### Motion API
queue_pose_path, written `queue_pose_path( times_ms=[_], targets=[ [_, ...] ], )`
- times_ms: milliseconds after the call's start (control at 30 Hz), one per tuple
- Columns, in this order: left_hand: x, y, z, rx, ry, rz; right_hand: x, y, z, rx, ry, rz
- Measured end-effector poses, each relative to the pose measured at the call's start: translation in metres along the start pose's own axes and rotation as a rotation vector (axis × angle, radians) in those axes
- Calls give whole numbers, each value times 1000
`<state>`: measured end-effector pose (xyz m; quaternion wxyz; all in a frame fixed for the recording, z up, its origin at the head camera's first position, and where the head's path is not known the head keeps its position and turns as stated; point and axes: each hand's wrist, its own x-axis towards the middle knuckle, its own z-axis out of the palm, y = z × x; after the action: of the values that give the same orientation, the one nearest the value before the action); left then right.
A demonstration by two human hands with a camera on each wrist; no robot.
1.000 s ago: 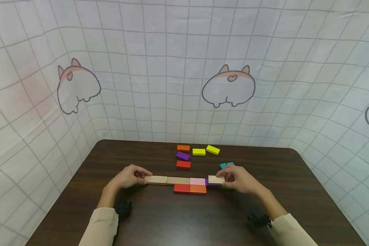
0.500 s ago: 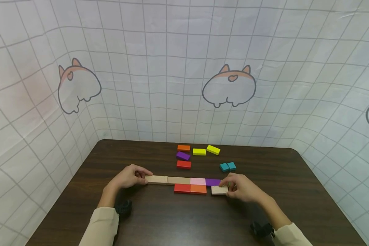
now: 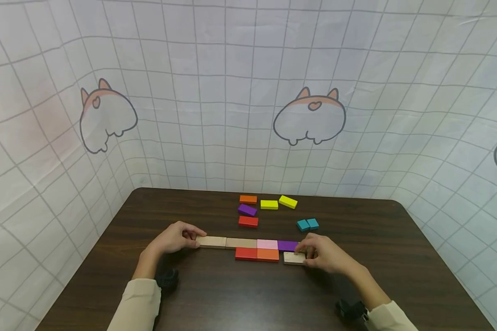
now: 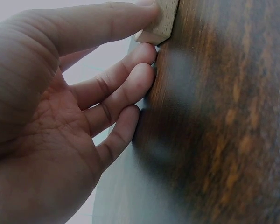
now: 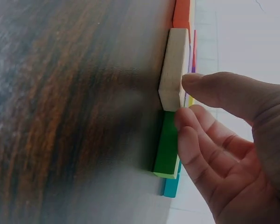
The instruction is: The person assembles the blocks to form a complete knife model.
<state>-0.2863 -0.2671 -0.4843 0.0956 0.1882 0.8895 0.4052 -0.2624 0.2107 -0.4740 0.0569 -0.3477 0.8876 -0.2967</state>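
Two natural wood blocks (image 3: 211,242), a pink block (image 3: 267,244) and a purple block (image 3: 287,245) form a row on the dark table (image 3: 232,294). A red block (image 3: 246,253) and an orange block (image 3: 268,255) lie just in front of it. My left hand (image 3: 193,239) touches the row's left end with straight fingers (image 4: 130,56). My right hand (image 3: 303,255) pinches the end of a third wood block (image 3: 293,258), which lies flat right of the orange one. In the right wrist view that wood block (image 5: 173,65) adjoins a green block (image 5: 168,144), hidden under my hand in the head view.
Loose blocks lie farther back: orange (image 3: 247,199), yellow (image 3: 268,204), yellow-green (image 3: 287,202), purple (image 3: 246,210), red (image 3: 247,221) and a teal pair (image 3: 308,224). A white grid-patterned cloth (image 3: 232,115) walls in the table's back and sides.
My right hand carried the wood block from over the purple block toward me and set it on the table right of the orange block. The left hand stayed put.
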Motion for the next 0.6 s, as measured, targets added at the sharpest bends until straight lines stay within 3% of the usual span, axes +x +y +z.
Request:
queue_pose_path(
  times_ms=[233, 600],
  targets=[
    [0, 1, 1, 7, 6, -10, -1, 1, 1, -22, 2, 30],
    [1, -2, 0, -2, 1, 1, 4, -2, 5, 39, -23, 62]
  ],
)
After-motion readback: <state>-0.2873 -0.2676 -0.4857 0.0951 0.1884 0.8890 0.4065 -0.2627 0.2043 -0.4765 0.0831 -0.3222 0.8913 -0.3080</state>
